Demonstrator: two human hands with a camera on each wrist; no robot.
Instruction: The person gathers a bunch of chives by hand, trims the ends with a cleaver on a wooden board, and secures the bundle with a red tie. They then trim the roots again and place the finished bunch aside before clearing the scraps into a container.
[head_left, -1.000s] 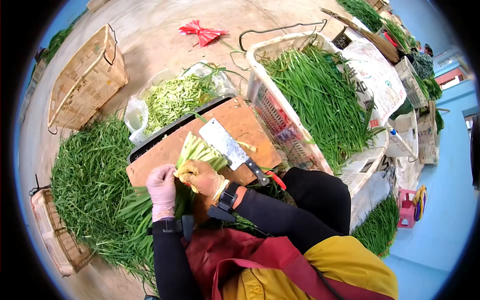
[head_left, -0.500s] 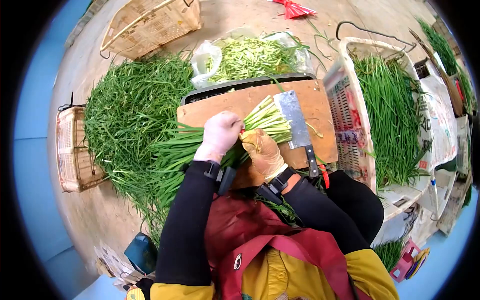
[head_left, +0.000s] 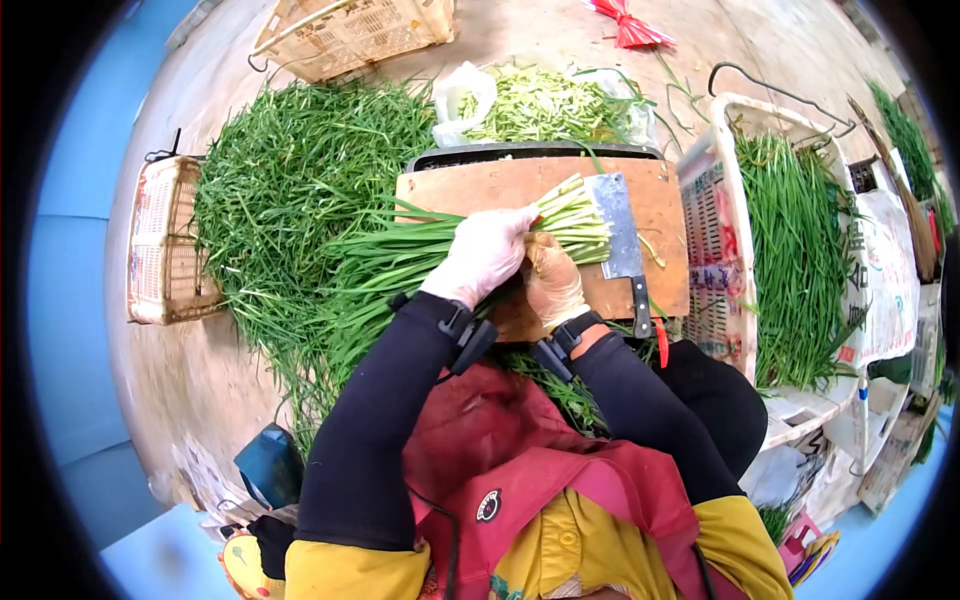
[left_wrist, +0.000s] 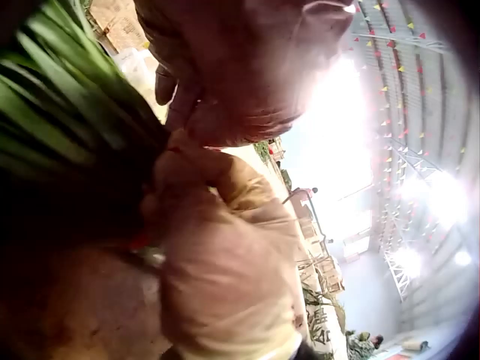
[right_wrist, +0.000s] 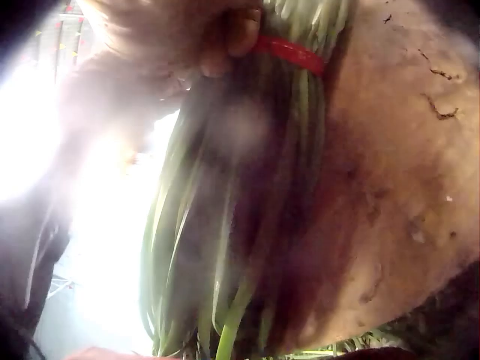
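L hand & R hand, fingers curled, grip bunch nr red band.

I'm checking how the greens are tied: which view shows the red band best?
The right wrist view: the red band shows large there, across the stalks. In the head view, the left hand and right hand leave barely a speck of red; the left wrist view is too blurred to tell.

head high, facing down; wrists close, sharing greens.
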